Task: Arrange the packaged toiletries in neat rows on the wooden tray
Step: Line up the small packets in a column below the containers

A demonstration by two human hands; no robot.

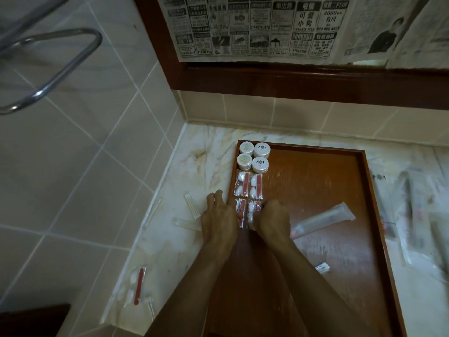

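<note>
Now both hands, left and right, pinch two clear red-and-white sachets side by side at the brown wooden tray's near-left, long axes pointing away, completing the column.

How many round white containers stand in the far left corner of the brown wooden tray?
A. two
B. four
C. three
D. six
B: four round white containers stand in two pairs in the far left corner of the brown wooden tray, just beyond the clear sachets with red sticks.
</note>
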